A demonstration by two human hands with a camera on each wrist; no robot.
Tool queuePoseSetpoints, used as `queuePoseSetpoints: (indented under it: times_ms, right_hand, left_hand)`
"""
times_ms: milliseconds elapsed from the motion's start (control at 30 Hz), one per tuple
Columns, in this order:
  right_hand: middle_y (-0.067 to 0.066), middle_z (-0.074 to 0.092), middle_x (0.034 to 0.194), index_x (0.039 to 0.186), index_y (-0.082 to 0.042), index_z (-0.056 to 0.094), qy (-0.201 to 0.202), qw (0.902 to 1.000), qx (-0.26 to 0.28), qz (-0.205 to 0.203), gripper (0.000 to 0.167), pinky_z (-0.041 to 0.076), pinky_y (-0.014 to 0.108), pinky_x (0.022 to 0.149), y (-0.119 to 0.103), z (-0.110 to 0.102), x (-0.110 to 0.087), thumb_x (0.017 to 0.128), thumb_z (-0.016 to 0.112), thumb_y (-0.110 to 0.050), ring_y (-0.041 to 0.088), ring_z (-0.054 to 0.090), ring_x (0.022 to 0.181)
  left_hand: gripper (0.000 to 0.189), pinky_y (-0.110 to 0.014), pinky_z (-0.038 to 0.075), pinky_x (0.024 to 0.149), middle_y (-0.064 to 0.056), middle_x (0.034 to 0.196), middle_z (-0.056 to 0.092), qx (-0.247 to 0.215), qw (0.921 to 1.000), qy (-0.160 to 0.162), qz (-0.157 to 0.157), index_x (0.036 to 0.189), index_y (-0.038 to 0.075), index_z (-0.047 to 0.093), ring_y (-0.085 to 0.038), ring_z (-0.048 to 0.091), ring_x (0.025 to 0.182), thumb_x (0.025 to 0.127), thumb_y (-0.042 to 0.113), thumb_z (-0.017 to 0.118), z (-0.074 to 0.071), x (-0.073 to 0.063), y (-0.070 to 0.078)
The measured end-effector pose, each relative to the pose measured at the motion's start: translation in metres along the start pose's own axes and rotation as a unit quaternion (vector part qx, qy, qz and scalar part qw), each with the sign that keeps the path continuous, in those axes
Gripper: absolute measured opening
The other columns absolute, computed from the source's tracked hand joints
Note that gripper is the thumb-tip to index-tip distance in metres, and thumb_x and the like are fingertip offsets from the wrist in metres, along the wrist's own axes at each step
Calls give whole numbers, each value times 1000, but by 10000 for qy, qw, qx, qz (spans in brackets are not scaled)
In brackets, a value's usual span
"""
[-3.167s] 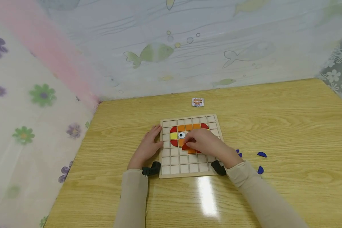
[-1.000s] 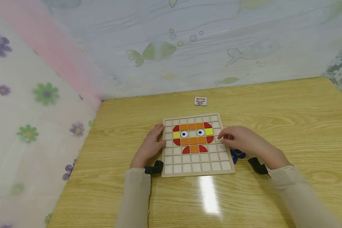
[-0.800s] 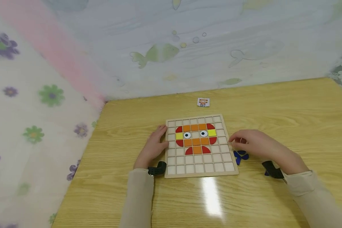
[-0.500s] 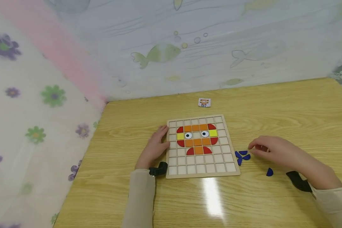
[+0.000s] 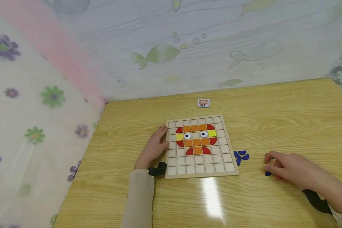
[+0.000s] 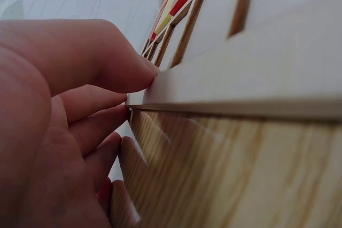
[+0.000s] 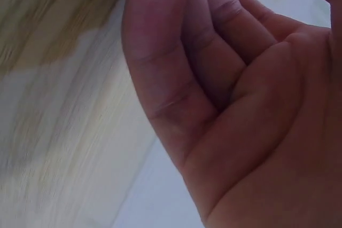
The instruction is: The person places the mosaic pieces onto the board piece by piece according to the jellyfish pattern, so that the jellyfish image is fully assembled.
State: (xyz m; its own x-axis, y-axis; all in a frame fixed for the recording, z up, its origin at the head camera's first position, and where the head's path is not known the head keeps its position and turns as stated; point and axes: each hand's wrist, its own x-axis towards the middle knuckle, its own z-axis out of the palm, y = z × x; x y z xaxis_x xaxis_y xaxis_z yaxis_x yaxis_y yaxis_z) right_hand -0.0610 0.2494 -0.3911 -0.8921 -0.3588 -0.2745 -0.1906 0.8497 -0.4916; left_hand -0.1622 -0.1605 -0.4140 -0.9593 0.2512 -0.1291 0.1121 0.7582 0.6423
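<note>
I logged one gridded board (image 5: 190,169) flat on the table (image 5: 273,120), touched on its left by a relaxed left hand (image 5: 152,147), seemingly for steadiness; rightward, blue pieces (image 5: 268,173) by a half-curled right hand (image 5: 292,167), its grasp indeterminable.

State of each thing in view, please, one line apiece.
Grid board: flat on the table, partly filled
Placed pieces: set in cells
Left hand: touching the board's edge
Right hand: fingers curled, grip unclear
Four blue pieces: loose beside the board
Remaining blue pieces: partly hidden by right hand
Card: lying beyond the board
</note>
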Motion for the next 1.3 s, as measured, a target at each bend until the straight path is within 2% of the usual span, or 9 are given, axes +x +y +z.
queuePoseSetpoints:
  times_ms: [100,333,533,833,967,1100,1200,1300]
  right_hand:
    - [-10,44,57,93,-16,55,137,9996,-227,-14,31,32,22,45,-3,4,2,84,54,-46,4,38,46]
    - [-12,41,59,85,-20,53,311,9978,-533,-222,16,30,21,48,-12,8,11,80,63,-31,3,35,47]
    - [-11,40,60,83,-17,55,439,9941,-814,-559,12,30,23,47,-24,12,20,79,65,-22,4,34,48]
    - [-7,38,57,77,-15,53,483,9914,-1093,-532,10,30,25,49,-41,10,33,79,62,-16,8,35,51]
    - [-7,38,57,74,-16,47,378,9905,-1134,-675,14,29,24,48,-48,7,40,77,61,-15,8,35,51]
    - [-5,39,58,73,-16,44,56,9933,-941,-672,17,28,23,48,-53,5,46,77,61,-14,9,35,51]
    - [-6,39,58,74,-16,46,-191,9944,-769,-700,18,28,22,49,-55,4,49,78,63,-14,8,36,52]
    - [-7,41,60,78,-17,51,-208,9936,-666,-892,13,29,22,49,-58,0,51,78,64,-14,7,37,53]
  left_hand:
    - [62,-39,5,108,3,146,21,-10,10000,17,20,141,13,29,-12,6,135,83,15,52,-1,-1,0]
    - [62,-36,4,108,1,146,21,-38,9999,9,118,141,11,29,-14,7,135,83,14,52,-1,0,0]
    - [62,-38,4,108,0,146,21,-42,9999,36,111,140,10,30,-15,8,135,82,13,52,-2,-1,0]
    - [62,-37,5,108,1,146,21,-31,9999,51,84,140,11,29,-15,7,135,82,14,51,-3,-1,-1]
    - [62,-36,5,108,1,146,22,-7,9999,72,71,140,11,30,-14,7,135,82,14,51,-3,-1,-2]
    - [62,-36,5,108,1,146,22,28,9999,50,82,140,11,30,-14,7,135,82,14,52,-1,-1,-1]
    - [62,-35,5,108,2,146,22,27,10000,52,81,140,11,31,-13,7,135,82,14,52,0,-1,-1]
    - [62,-35,5,108,2,146,22,18,10000,66,63,140,11,31,-14,7,135,82,14,52,-1,-1,0]
